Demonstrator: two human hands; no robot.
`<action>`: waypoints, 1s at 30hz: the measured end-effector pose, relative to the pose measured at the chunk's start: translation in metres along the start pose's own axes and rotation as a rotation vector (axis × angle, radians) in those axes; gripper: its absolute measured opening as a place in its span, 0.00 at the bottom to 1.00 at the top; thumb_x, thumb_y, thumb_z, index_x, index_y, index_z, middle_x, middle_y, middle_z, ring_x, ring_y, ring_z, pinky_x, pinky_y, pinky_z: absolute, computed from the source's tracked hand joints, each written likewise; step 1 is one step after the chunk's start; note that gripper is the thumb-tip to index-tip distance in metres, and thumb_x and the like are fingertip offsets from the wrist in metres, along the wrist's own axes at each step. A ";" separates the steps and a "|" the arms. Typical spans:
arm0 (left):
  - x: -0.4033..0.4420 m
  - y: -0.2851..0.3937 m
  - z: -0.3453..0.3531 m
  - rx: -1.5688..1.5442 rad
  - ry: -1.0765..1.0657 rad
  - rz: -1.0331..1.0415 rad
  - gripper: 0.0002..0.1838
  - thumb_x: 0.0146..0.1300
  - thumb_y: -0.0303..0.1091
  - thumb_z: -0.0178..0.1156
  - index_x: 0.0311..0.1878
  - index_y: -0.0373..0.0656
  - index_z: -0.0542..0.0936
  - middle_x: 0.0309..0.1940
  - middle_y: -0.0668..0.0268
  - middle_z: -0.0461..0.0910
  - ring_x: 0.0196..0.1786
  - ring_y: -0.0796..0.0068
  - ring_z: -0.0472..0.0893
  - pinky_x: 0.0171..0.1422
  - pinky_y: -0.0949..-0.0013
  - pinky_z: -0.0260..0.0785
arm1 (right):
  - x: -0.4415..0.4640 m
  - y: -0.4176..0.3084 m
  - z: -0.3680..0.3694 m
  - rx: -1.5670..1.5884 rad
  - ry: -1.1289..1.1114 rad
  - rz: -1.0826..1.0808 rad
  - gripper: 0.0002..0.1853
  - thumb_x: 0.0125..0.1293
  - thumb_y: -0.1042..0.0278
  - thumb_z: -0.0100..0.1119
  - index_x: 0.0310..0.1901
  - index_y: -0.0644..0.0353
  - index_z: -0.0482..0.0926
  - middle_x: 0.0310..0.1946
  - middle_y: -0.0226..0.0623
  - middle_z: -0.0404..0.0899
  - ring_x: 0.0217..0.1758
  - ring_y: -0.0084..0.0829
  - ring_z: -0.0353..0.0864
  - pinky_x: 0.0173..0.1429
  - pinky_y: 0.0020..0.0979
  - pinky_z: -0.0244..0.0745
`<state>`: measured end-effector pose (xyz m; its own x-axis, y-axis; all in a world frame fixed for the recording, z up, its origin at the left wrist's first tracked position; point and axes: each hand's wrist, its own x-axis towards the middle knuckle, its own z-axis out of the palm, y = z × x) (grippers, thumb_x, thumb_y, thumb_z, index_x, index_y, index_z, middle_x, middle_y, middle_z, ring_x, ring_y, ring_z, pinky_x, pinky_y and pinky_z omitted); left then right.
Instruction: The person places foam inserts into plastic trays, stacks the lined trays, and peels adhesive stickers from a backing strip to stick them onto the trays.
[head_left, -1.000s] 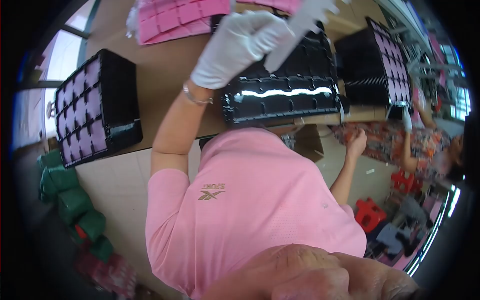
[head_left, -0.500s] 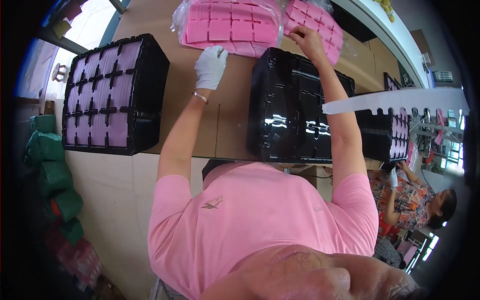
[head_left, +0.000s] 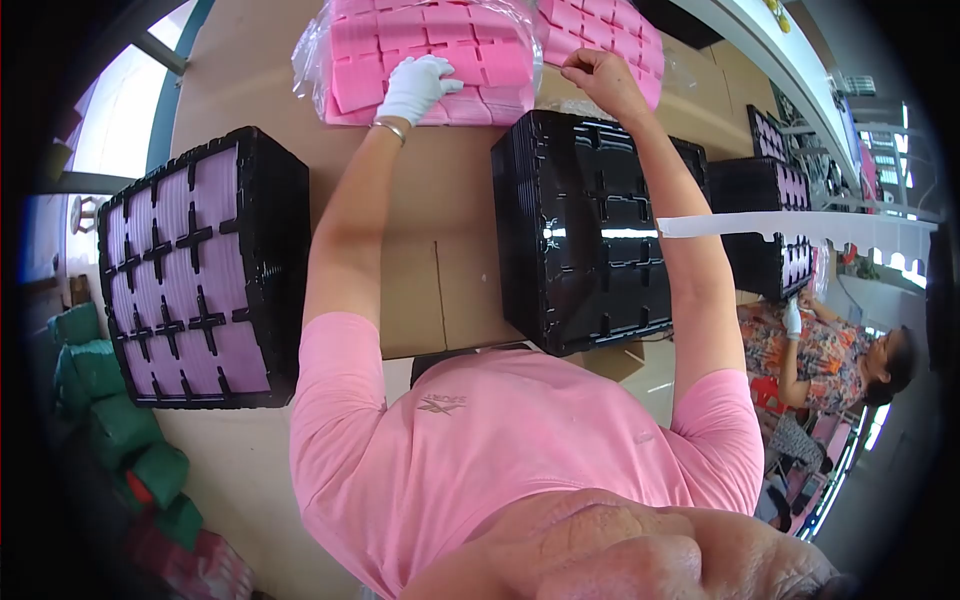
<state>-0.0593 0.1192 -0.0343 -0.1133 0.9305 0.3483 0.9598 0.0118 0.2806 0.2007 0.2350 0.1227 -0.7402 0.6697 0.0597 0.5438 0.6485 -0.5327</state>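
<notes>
My left hand [head_left: 415,88], in a white glove, lies on the front part of a slotted pink foam stack [head_left: 430,45] in clear plastic film, its fingers apart. My right hand [head_left: 608,82] is bare, raised just in front of a second pink foam stack [head_left: 602,30]. Thumb and fingertips there are pinched together; what they hold, if anything, is too small to make out. Below the right hand stands a pile of glossy black plastic trays [head_left: 600,230] with cross-shaped ribs. Left of my left arm is another black tray stack [head_left: 278,260], with pale purple foam [head_left: 180,270] showing between its ribs.
Brown cardboard [head_left: 440,200] covers the table. A white notched strip [head_left: 800,228] crosses the view at right. More black trays [head_left: 745,215] stand beyond my right arm. A co-worker [head_left: 810,345] in a patterned top is at the right. Green bundles [head_left: 120,430] lie on the floor at left.
My left hand has moved from the stack's front edge up onto the pink foam, its fingers spreading. My right hand stays pinched near the second stack. The whole view has shifted.
</notes>
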 end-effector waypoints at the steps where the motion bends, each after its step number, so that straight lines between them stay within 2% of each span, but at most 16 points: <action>1: 0.006 0.001 -0.010 -0.102 -0.129 -0.081 0.20 0.56 0.57 0.59 0.41 0.51 0.82 0.43 0.66 0.82 0.46 0.61 0.80 0.53 0.58 0.70 | -0.003 0.005 0.000 0.002 0.004 0.012 0.11 0.57 0.65 0.64 0.38 0.63 0.82 0.29 0.42 0.83 0.33 0.33 0.82 0.41 0.31 0.74; 2: 0.010 0.004 -0.021 -0.154 -0.181 -0.110 0.21 0.56 0.58 0.59 0.38 0.50 0.83 0.39 0.64 0.83 0.43 0.58 0.81 0.49 0.59 0.72 | -0.002 0.009 -0.001 -0.015 0.015 0.014 0.11 0.57 0.65 0.64 0.37 0.63 0.82 0.29 0.42 0.83 0.33 0.33 0.82 0.41 0.31 0.74; 5: 0.020 -0.010 -0.017 -0.232 -0.298 -0.094 0.21 0.57 0.56 0.57 0.38 0.48 0.84 0.38 0.62 0.83 0.45 0.57 0.81 0.49 0.58 0.72 | -0.001 0.013 0.000 -0.021 0.032 0.015 0.10 0.57 0.66 0.64 0.37 0.63 0.82 0.28 0.42 0.82 0.32 0.33 0.81 0.41 0.31 0.74; 9: 0.029 -0.016 -0.001 -0.193 -0.247 -0.075 0.20 0.61 0.52 0.52 0.36 0.45 0.83 0.37 0.59 0.83 0.44 0.54 0.80 0.48 0.56 0.72 | 0.003 0.009 0.005 0.003 0.003 0.026 0.11 0.57 0.65 0.64 0.37 0.63 0.82 0.26 0.41 0.81 0.29 0.32 0.79 0.39 0.32 0.73; 11: 0.033 -0.020 -0.001 0.001 -0.334 0.089 0.19 0.62 0.48 0.48 0.34 0.44 0.83 0.35 0.57 0.82 0.43 0.52 0.80 0.48 0.54 0.72 | 0.009 0.011 0.012 0.007 -0.011 0.039 0.11 0.57 0.65 0.64 0.37 0.63 0.82 0.26 0.41 0.81 0.28 0.32 0.79 0.39 0.32 0.73; 17: 0.036 -0.024 -0.008 0.043 -0.351 0.226 0.16 0.58 0.43 0.50 0.30 0.44 0.83 0.32 0.57 0.82 0.39 0.53 0.80 0.46 0.55 0.72 | 0.024 0.012 0.030 0.017 -0.040 0.008 0.11 0.57 0.65 0.64 0.36 0.63 0.82 0.27 0.41 0.82 0.29 0.32 0.79 0.39 0.32 0.73; 18: 0.034 -0.022 -0.012 0.041 -0.351 0.225 0.16 0.58 0.43 0.50 0.30 0.44 0.83 0.32 0.57 0.82 0.39 0.53 0.80 0.46 0.55 0.72 | 0.026 0.010 0.032 0.032 -0.058 0.033 0.11 0.57 0.64 0.64 0.36 0.63 0.82 0.27 0.41 0.82 0.30 0.32 0.80 0.40 0.32 0.73; 20: 0.029 -0.018 -0.020 -0.337 -0.327 -0.020 0.14 0.55 0.43 0.53 0.30 0.45 0.83 0.32 0.58 0.82 0.39 0.55 0.80 0.46 0.56 0.72 | 0.028 0.006 0.035 0.025 -0.074 0.020 0.11 0.57 0.64 0.64 0.36 0.63 0.82 0.28 0.42 0.82 0.31 0.33 0.80 0.41 0.32 0.74; 22: 0.026 -0.018 -0.021 -0.364 -0.328 -0.055 0.13 0.54 0.43 0.54 0.31 0.46 0.84 0.32 0.59 0.82 0.39 0.55 0.80 0.46 0.57 0.72 | 0.032 0.006 0.039 0.017 -0.088 0.004 0.11 0.56 0.64 0.64 0.36 0.63 0.82 0.29 0.42 0.82 0.32 0.34 0.81 0.42 0.33 0.74; 23: 0.027 -0.019 -0.022 -0.389 -0.330 -0.090 0.13 0.53 0.43 0.55 0.31 0.46 0.84 0.32 0.59 0.82 0.39 0.55 0.80 0.46 0.57 0.72 | 0.035 0.008 0.042 0.003 -0.095 -0.014 0.11 0.57 0.65 0.63 0.37 0.64 0.82 0.28 0.39 0.82 0.31 0.29 0.80 0.40 0.30 0.74; 24: 0.027 -0.019 -0.022 -0.389 -0.327 -0.090 0.13 0.53 0.43 0.55 0.31 0.46 0.84 0.32 0.59 0.82 0.39 0.55 0.80 0.46 0.57 0.72 | 0.038 0.010 0.044 -0.010 -0.102 -0.033 0.11 0.58 0.66 0.63 0.37 0.65 0.82 0.27 0.36 0.82 0.30 0.23 0.78 0.38 0.27 0.73; 27: 0.027 -0.023 -0.017 -0.390 -0.326 -0.081 0.14 0.53 0.43 0.55 0.30 0.46 0.84 0.32 0.59 0.82 0.39 0.55 0.80 0.46 0.57 0.72 | 0.045 0.016 0.050 -0.029 -0.126 -0.037 0.11 0.58 0.65 0.63 0.37 0.65 0.82 0.28 0.37 0.83 0.30 0.24 0.80 0.39 0.27 0.74; 29: 0.028 -0.027 -0.013 -0.336 -0.287 0.051 0.14 0.54 0.44 0.54 0.29 0.45 0.83 0.33 0.58 0.82 0.39 0.54 0.80 0.46 0.57 0.72 | 0.048 0.015 0.052 -0.050 -0.127 -0.031 0.11 0.57 0.65 0.63 0.36 0.65 0.82 0.27 0.37 0.83 0.30 0.25 0.80 0.38 0.27 0.74; 30: 0.028 -0.025 -0.014 -0.337 -0.288 0.053 0.14 0.54 0.44 0.54 0.29 0.45 0.83 0.33 0.58 0.82 0.39 0.54 0.80 0.46 0.57 0.72 | 0.048 0.016 0.053 -0.070 -0.129 -0.024 0.11 0.57 0.65 0.63 0.36 0.65 0.82 0.27 0.37 0.83 0.30 0.26 0.80 0.38 0.27 0.74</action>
<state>-0.0902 0.1396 -0.0190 0.0555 0.9913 0.1196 0.8196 -0.1137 0.5615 0.1524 0.2583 0.0727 -0.7957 0.6043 -0.0402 0.5482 0.6905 -0.4719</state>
